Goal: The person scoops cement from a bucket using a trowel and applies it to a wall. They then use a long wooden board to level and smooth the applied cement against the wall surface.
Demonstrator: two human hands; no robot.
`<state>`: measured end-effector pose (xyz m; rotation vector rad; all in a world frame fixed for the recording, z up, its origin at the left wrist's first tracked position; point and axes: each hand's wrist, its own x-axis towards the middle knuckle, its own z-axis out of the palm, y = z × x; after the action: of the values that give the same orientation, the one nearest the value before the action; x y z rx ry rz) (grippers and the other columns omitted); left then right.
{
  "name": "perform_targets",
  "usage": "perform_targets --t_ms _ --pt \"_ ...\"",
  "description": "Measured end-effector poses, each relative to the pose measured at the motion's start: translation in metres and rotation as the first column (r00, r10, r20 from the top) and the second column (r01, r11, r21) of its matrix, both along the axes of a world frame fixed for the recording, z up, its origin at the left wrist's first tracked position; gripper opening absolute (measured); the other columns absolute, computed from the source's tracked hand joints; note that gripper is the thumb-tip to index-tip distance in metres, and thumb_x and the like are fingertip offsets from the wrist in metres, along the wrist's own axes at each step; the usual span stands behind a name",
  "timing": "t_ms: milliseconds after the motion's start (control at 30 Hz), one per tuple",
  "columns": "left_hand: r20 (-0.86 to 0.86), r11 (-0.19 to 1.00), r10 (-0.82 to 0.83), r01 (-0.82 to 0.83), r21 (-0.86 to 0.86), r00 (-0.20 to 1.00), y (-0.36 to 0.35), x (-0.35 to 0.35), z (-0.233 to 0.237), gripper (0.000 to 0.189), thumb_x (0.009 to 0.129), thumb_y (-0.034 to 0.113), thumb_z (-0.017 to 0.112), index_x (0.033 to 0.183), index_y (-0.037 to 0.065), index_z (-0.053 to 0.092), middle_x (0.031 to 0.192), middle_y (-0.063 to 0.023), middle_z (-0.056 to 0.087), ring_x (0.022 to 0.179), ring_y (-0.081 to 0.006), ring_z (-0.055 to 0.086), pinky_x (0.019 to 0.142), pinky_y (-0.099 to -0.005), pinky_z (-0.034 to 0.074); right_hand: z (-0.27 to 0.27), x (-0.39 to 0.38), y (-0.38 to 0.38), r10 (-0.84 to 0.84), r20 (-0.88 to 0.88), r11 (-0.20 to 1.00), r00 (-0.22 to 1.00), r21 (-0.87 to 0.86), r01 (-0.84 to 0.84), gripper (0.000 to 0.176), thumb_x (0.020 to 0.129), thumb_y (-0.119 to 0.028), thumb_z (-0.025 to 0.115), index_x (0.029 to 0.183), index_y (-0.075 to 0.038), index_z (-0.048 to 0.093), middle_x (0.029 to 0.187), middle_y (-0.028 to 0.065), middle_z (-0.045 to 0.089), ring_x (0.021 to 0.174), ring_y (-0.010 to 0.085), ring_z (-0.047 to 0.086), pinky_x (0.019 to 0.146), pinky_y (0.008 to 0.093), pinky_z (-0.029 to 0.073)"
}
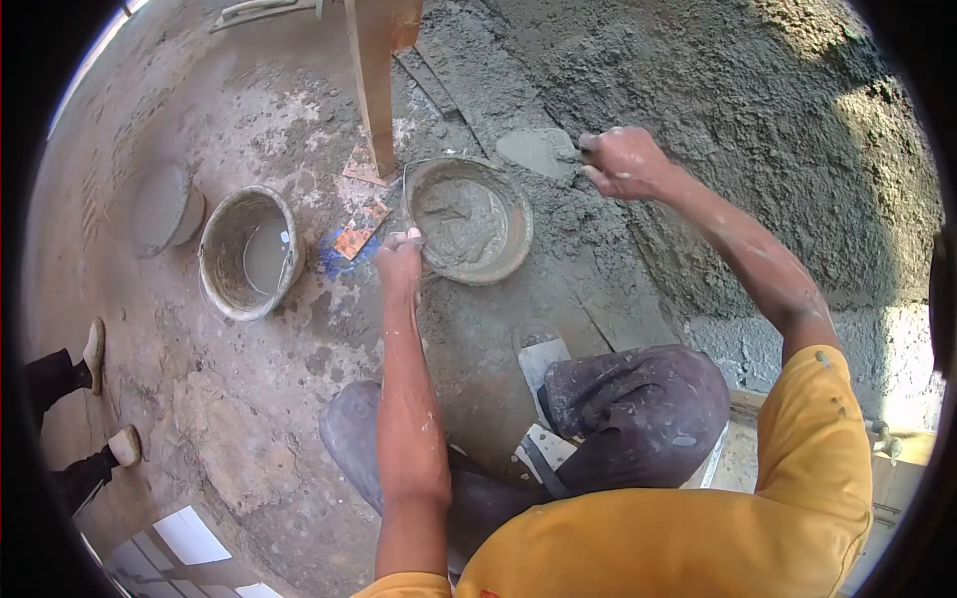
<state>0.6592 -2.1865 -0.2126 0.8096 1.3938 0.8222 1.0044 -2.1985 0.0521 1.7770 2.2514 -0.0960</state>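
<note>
Right hand (626,164) clenched round the handle of a trowel (535,151), blade near the lower edge of the wall (718,130); left hand (399,253) grasps the rim of a mortar-filled bucket (518,239) on the floor (289,354).

Your shirt (658,543) is cloth, your trowel (536,151) looks dull, your mix (461,221) is wet and lumpy, the wall (718,130) is rough, the post (370,90) is wood.
</note>
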Motion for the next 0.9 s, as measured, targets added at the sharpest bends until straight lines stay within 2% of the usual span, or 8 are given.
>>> perform_targets --t_ms 133,200,267,500,600,800,867,900 --pt "0.001 1.0 0.004 -0.004 0.014 1.0 -0.006 0.0 0.001 0.021 0.105 0.023 0.069 0.098 0.004 0.073 0.076 0.0002 0.064 0.06 -0.0117 0.056 0.054 -0.0301 0.043 -0.186 -0.06 -0.007 0.212 0.004 0.977 0.977 -0.038 -0.212 0.019 0.085 -0.014 0.067 0.094 0.0 0.075 0.087 0.0236 0.076 0.093 0.0393 0.078 0.077 0.0508 0.059" --pt "0.0 0.999 0.024 -0.024 0.023 1.0 -0.005 -0.004 -0.018 0.021 0.106 0.024 0.07 0.099 0.004 0.073 0.076 0.0004 0.064 0.06 -0.0116 0.056 0.054 -0.0299 0.043 -0.185 -0.108 -0.006 0.051 -0.059 0.951 0.997 -0.303 -0.067 0.023 0.087 -0.021 0.069 0.09 0.001 0.077 0.093 0.0271 0.076 0.097 0.0419 0.077 0.082 0.0519 0.059" --pt "0.01 0.999 0.008 -0.008 0.032 1.0 -0.006 -0.004 -0.022 0.02 0.106 0.025 0.071 0.102 0.005 0.073 0.075 0.0018 0.062 0.059 -0.0097 0.054 0.054 -0.0287 0.043 -0.191 -0.108 -0.018 -0.099 -0.251 0.954 0.963 -0.298 0.021 0.029 0.089 -0.025 0.07 0.095 0.003 0.077 0.096 0.0297 0.076 0.099 0.0453 0.076 0.086 0.0533 0.059" --pt "0.114 0.998 0.048 -0.042 -0.054 0.992 -0.011 -0.004 0.002 0.015 0.107 0.021 0.069 0.102 0.007 0.072 0.072 0.0048 0.057 0.057 -0.0074 0.05 0.052 -0.0273 0.041 -0.094 -0.073 -0.035 -0.225 -0.5 0.974 0.836 -0.141 0.178 0.043 0.092 -0.035 0.07 0.11 0.004 0.07 0.091 0.0312 0.072 0.093 0.0497 0.072 0.086 0.0572 0.055" --pt "0.113 0.998 0.036 -0.03 -0.048 0.993 -0.009 -0.003 -0.005 0.014 0.107 0.021 0.068 0.101 0.008 0.071 0.071 0.0053 0.056 0.057 -0.0081 0.051 0.052 -0.0274 0.042 -0.03 -0.062 -0.01 -0.2 -0.608 0.979 0.768 -0.159 0.129 0.036 0.096 -0.032 0.074 0.107 0.002 0.071 0.083 0.0224 0.073 0.078 0.0361 0.075 0.075 0.0501 0.057" --pt "0.086 0.996 0.042 -0.035 -0.079 0.995 -0.008 -0.003 0.002 0.015 0.107 0.023 0.069 0.102 0.01 0.071 0.073 0.0054 0.059 0.059 -0.0079 0.053 0.054 -0.0275 0.046 0.003 -0.004 0.053 -0.626 -0.738 0.745 0.253 -0.661 -0.086 0.025 0.103 -0.025 0.073 0.094 -0.001 0.073 0.074 0.0076 0.073 0.049 0.0103 0.063 0.041 0.0268 0.049" --pt "0.059 0.997 0.027 -0.023 -0.078 0.998 -0.002 -0.002 0.006 0.015 0.107 0.024 0.07 0.102 0.01 0.071 0.075 0.0058 0.059 0.061 -0.0074 0.054 0.055 -0.0273 0.046 -0.031 0.054 0.097 -0.655 -0.742 0.751 0.145 -0.661 0.011 0.032 0.102 -0.027 0.071 0.105 0.004 0.073 0.071 0.0078 0.069 0.047 0.0101 0.058 0.039 0.0263 0.049" --pt "0.038 0.995 0.011 -0.007 -0.095 0.999 -0.007 -0.005 0.007 0.016 0.107 0.025 0.07 0.102 0.01 0.071 0.075 0.006 0.06 0.062 -0.0071 0.054 0.055 -0.0272 0.046 -0.019 0.083 0.121 -0.606 -0.764 0.791 0.221 -0.549 0.271 0.028 0.105 -0.024 0.066 0.105 0.003 0.072 0.068 0.0056 0.066 0.047 0.0108 0.058 0.041 0.0268 0.051"
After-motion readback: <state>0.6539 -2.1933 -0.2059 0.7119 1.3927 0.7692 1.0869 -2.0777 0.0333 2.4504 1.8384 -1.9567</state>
